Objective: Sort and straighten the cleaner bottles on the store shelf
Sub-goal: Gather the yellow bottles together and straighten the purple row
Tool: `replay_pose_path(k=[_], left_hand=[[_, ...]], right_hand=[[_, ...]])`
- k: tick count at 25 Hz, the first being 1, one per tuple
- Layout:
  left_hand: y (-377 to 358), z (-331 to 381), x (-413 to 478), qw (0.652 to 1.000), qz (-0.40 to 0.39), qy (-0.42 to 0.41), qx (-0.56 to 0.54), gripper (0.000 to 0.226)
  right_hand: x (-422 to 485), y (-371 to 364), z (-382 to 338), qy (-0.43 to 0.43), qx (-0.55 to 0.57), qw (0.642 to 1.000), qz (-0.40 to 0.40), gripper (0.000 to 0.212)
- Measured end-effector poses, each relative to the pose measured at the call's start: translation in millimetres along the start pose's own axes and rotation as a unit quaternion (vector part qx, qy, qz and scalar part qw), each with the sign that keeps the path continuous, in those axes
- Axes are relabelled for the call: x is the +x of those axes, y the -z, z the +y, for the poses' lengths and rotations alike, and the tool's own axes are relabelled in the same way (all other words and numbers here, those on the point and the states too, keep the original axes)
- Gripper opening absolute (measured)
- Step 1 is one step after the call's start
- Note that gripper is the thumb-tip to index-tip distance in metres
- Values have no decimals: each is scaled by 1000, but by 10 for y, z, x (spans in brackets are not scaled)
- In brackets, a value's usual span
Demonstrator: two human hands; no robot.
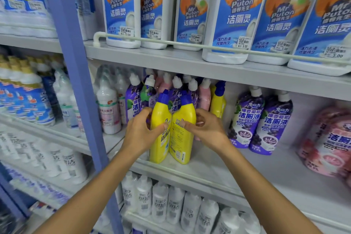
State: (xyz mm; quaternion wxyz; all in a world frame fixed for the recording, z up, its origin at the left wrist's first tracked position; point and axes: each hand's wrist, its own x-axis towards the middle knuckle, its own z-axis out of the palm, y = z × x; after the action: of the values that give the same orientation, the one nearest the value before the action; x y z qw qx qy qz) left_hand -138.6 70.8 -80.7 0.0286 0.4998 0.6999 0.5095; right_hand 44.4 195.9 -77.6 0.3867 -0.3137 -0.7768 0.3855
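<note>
Two yellow cleaner bottles with blue caps stand side by side at the front of the middle shelf (pixel 209 169). My left hand (pixel 141 131) grips the left yellow bottle (pixel 158 146), thumb across its front. My right hand (pixel 206 127) grips the right yellow bottle (pixel 181 144) from its right side. A third yellow bottle (pixel 218 102) stands further back on the right. Behind them crowd purple bottles (pixel 133 100) and pink bottles (pixel 204 97) with white caps.
Two purple bottles (pixel 262 121) stand to the right, with pink ones (pixel 330 142) at the far right. Large white Mr Puton bottles (pixel 231 15) fill the top shelf behind a rail (pixel 171 42). White bottles (pixel 171 205) line the shelf below. A blue upright (pixel 76 62) divides the bays.
</note>
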Motion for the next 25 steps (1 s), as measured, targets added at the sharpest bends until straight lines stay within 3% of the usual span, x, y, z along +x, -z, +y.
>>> replay_pose_path(k=[8, 11, 15, 22, 25], left_hand=[[397, -169, -103, 997, 70, 4, -7, 14], [500, -210, -167, 993, 118, 11, 11, 29], [500, -335, -197, 989, 144, 36, 9, 48], [448, -306, -205, 989, 143, 44, 14, 48], [519, -120, -223, 985, 165, 32, 38, 49]], right_hand=[[150, -722, -200, 5, 36, 999, -25, 41], [214, -972, -267, 29, 39, 998, -37, 56], [281, -1100, -246, 36, 58, 996, -49, 55], [274, -1059, -186, 35, 92, 991, -95, 45], [254, -750, -202, 52, 74, 992, -92, 50]])
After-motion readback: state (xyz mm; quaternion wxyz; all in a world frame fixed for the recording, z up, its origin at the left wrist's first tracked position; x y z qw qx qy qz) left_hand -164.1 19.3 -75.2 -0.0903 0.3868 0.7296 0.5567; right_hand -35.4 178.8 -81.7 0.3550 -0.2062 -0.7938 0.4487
